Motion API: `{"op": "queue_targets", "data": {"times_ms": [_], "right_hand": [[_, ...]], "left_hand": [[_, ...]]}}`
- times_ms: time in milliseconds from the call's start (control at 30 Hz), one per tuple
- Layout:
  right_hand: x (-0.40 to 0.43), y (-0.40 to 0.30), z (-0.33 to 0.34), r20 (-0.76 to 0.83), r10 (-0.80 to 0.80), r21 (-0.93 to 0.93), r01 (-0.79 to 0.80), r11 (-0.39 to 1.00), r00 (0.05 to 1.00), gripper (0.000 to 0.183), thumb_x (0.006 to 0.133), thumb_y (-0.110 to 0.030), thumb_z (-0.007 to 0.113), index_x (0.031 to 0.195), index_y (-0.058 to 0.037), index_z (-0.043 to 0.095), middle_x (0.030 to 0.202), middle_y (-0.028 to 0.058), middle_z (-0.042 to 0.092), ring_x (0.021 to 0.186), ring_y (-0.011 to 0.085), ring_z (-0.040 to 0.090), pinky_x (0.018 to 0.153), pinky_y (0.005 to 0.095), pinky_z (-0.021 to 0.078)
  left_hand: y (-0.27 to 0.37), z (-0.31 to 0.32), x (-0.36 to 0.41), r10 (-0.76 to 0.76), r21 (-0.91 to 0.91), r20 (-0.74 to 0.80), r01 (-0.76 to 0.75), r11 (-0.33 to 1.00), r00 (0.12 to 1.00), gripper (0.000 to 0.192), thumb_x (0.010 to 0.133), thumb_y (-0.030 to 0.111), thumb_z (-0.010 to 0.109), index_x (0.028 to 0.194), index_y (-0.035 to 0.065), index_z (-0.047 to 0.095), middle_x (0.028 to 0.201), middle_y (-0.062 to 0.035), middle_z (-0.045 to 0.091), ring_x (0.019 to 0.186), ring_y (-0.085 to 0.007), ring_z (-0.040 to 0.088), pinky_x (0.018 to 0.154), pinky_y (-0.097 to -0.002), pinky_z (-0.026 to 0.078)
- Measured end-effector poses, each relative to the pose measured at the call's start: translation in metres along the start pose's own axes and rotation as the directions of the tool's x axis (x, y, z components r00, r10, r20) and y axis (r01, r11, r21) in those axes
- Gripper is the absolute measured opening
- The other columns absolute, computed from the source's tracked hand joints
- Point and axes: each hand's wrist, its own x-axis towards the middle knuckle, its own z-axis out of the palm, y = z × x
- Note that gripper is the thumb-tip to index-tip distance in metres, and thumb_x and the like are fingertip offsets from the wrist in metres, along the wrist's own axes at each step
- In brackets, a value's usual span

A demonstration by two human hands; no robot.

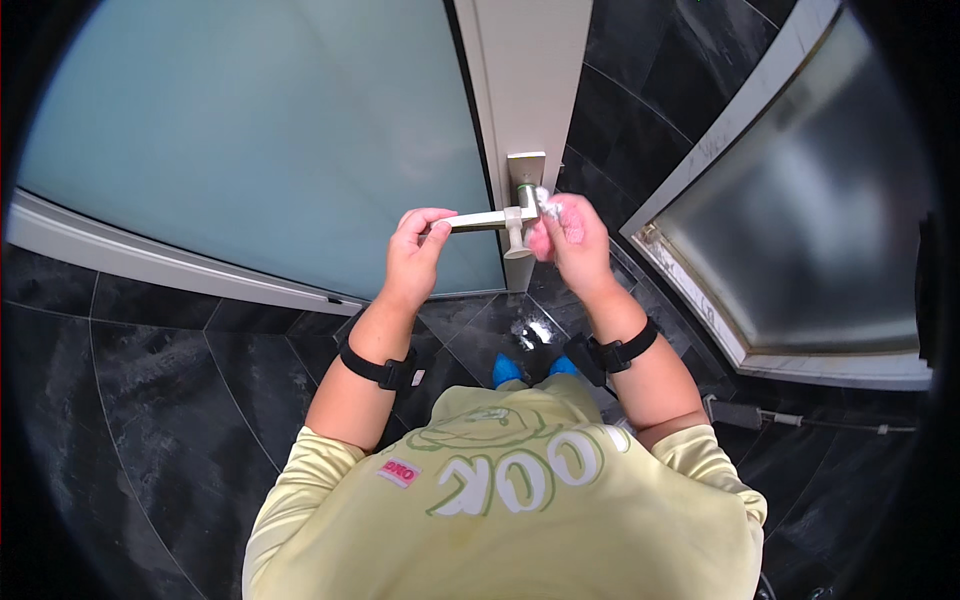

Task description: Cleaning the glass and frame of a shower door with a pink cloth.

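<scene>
My left hand [417, 251] grips the free end of a metal lever door handle [480, 220], thumb on top. In my right hand [586, 240] is a crumpled pink and white cloth [541, 241], held close to the handle's neck beside the door edge. A translucent door bumper [514, 236] is looped around the lever near its pivot, its round end pointing toward me. The handle's rectangular backplate [526, 169] is fixed to the pale frame [525, 75] of a door with a frosted glass panel [285, 135].
A frosted window [810, 202] with a white marbled surround [750, 127] is on the right. Dark tiles [157, 390] cover the surroundings, and light glints off the floor [534, 334] near my blue shoe covers [507, 369]. A grey bar-like fitting [735, 414] lies along the right.
</scene>
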Motion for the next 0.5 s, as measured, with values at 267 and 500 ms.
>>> {"op": "queue_targets", "data": {"times_ms": [267,500], "right_hand": [[-0.023,0.051,-0.017,0.155,0.367,0.329,-0.398,0.856,0.917,0.021,0.079,-0.002,0.052,0.099,0.0006,0.05,0.095,0.0102,0.057,0.086,0.0186,0.057,0.076,0.0302,0.0468],[-0.012,0.03,-0.026,0.62,0.345,0.483,-0.689,0.54,0.705,0.033,0.077,-0.009,0.055,0.107,0.0032,0.048,0.098,0.0135,0.056,0.088,0.0244,0.057,0.076,0.0423,0.0477]], "left_hand": [[0.007,0.011,-0.013,0.031,0.05,-0.074,-0.027,0.998,0.997,0.027,0.083,0.01,0.051,0.109,0.0049,0.052,0.086,-0.0007,0.044,0.07,-0.0051,0.042,0.063,-0.0173,0.037],[-0.034,0.035,-0.057,-0.494,-0.242,0.07,0.495,0.834,0.866,0.028,0.081,0.016,0.051,0.108,0.0091,0.051,0.086,0.0002,0.053,0.075,-0.0079,0.048,0.067,-0.0206,0.039]]}}
